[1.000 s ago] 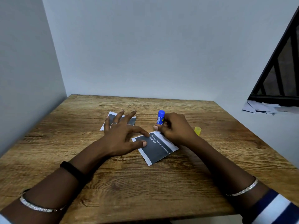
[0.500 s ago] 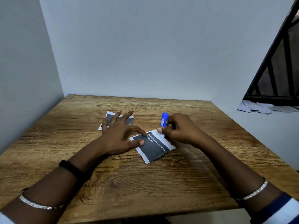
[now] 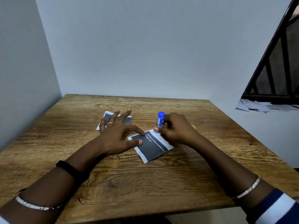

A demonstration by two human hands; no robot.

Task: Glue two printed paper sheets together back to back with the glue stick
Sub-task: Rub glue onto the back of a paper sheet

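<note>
On the wooden table [image 3: 145, 188] a dark printed sheet [image 3: 151, 147], white-bordered and printed side up, is seen lying near the middle, turned at an angle. It is pinned at its near-left corner by the left hand [image 3: 118, 135], whose fingers are spread, with thumb and forefinger pressed flat on the paper. The blue glue stick [image 3: 160, 118] is clasped upright in the right hand [image 3: 175, 129], its lower end hidden by the fingers, which are closed round the barrel just above the sheet's far corner; whether the tip is touching the paper cannot be told. A second printed sheet [image 3: 107, 117] is lying farther off to the left, partly covered by the left hand's outstretched fingers. A small yellow thing [image 3: 193, 126], perhaps the cap, is glimpsed behind the right hand. The sheets are judged to be light, thin and limp, easily creased and apt to slide on the smooth wood, so they are best held down flat near a corner or lifted by an edge rather than pinched in the middle. The glue stick is judged rigid and light, best gripped low on its barrel for steady pressure. Since the printed face is uppermost, the sheet would presumably have to be turned over before its back could be glued
</note>
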